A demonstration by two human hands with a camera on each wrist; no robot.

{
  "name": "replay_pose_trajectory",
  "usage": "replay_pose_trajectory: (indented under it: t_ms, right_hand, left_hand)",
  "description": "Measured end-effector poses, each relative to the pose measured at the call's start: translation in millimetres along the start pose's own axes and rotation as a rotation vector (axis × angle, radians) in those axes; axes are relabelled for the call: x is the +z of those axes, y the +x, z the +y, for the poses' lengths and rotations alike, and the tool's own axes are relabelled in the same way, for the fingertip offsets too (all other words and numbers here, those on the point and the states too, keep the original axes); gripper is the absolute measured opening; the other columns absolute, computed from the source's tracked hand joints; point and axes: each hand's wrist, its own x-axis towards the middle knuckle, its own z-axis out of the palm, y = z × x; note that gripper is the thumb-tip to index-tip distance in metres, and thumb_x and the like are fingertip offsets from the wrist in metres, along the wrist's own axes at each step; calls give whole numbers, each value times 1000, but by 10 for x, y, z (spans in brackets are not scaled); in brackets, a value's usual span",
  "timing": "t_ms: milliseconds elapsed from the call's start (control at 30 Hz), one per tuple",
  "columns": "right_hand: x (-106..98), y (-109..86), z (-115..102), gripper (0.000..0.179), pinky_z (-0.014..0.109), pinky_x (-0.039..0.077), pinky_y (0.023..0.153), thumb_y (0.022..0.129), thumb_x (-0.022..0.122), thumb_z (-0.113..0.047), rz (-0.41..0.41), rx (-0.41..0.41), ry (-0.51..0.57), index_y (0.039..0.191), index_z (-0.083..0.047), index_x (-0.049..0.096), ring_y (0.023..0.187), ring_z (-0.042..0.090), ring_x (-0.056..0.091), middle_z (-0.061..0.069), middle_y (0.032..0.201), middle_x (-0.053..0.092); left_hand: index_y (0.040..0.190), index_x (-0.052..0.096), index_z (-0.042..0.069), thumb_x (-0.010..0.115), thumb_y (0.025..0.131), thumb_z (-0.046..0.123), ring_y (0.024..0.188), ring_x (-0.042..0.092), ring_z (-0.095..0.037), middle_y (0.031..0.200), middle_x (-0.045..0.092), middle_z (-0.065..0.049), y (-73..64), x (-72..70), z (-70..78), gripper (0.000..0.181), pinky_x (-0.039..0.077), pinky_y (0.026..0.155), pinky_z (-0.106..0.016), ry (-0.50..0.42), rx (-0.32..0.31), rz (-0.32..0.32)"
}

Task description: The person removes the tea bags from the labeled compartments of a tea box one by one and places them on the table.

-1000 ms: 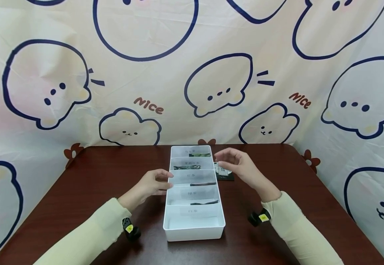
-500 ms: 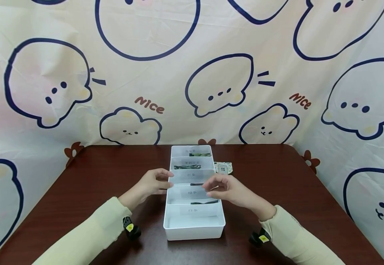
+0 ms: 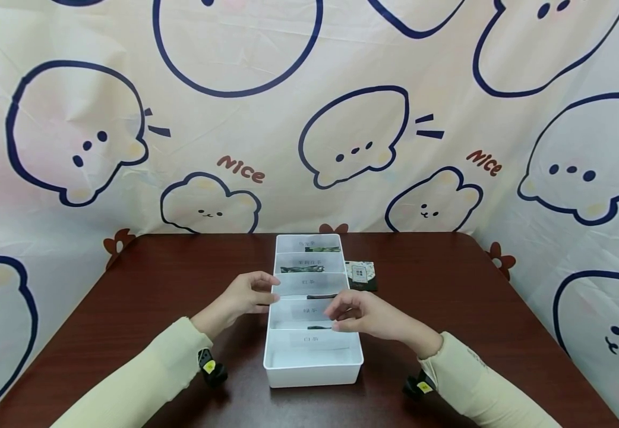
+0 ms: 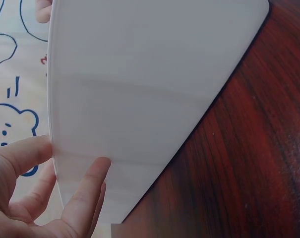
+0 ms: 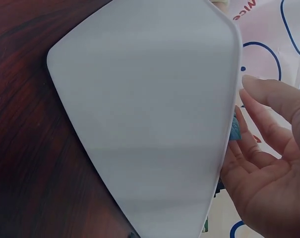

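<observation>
Loosely bent, the fingers of the right hand (image 3: 373,315) reach over the white box's (image 3: 313,376) right rim, thumb and index finger apart. Just beneath them, in the second compartment from the near end, lies a thin dark packet (image 3: 317,327), partly hidden; whether they touch it cannot be told. The left hand (image 3: 241,295) rests spread fingers against the box's left side. Farther off, green packets (image 3: 301,270) sit in the two farthest compartments, and a patterned packet (image 3: 360,276) lies on the brown table (image 3: 432,273) beside the right wall.

The box (image 3: 313,375) is white, the table (image 3: 154,276) reddish-brown.
</observation>
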Motion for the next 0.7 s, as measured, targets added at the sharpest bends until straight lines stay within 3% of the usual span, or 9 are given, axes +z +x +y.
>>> replay_pose_trajectory:
  t_ms: [200,700]
  right_hand:
    - [10,28,11,17,24,54,87,90,69,-15,-18,18,-100,106,-18,68,99,10,64,-5,109,65]
    - [47,82,-38,15,20,54,80,88,69,-5,-51,25,-259,99,-15,69,89,5,63,-6,100,67]
  left_hand:
    - [118,60,3,74,84,7,90,66,-23,120,55,-21,2,-3,4,37,59,81,-43,-1,-3,-4]
    - [120,59,1,73,85,7,90,66,-22,122,54,-23,5,-8,2,38,58,82,-43,-16,-8,-14]
